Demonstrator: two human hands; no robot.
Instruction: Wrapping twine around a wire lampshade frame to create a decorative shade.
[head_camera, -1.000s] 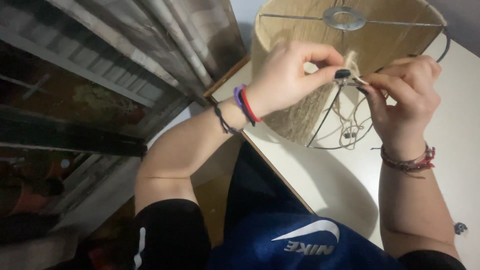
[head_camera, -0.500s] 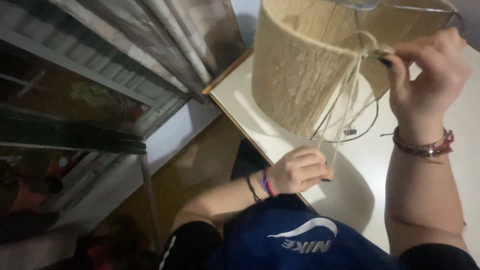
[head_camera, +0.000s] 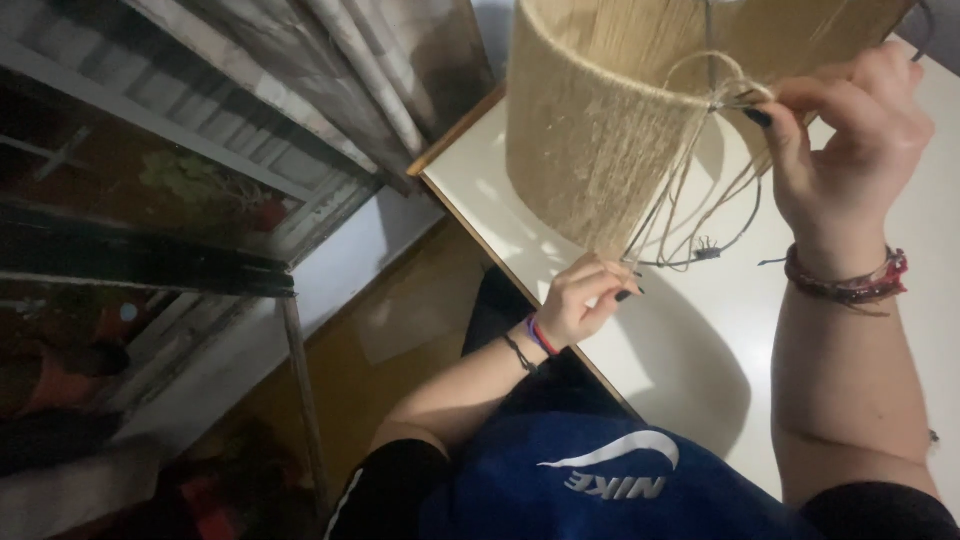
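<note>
Right hand (head_camera: 845, 150) pinching twine (head_camera: 690, 190), strands slanting down toward left hand (head_camera: 585, 300).

hands (head_camera: 840, 150) pulling twine (head_camera: 690, 170), wrapped lampshade (head_camera: 590, 150)

Rough, matt jute twine (head_camera: 690, 190) wraps the lampshade (head_camera: 590, 140) in tight fibrous rows, over a thin dark metal wire frame (head_camera: 745, 215). The white table (head_camera: 700, 340) looks smooth and faintly glossy, edged in wood. Braided cloth bracelets (head_camera: 850, 282) ring the right wrist.
</note>
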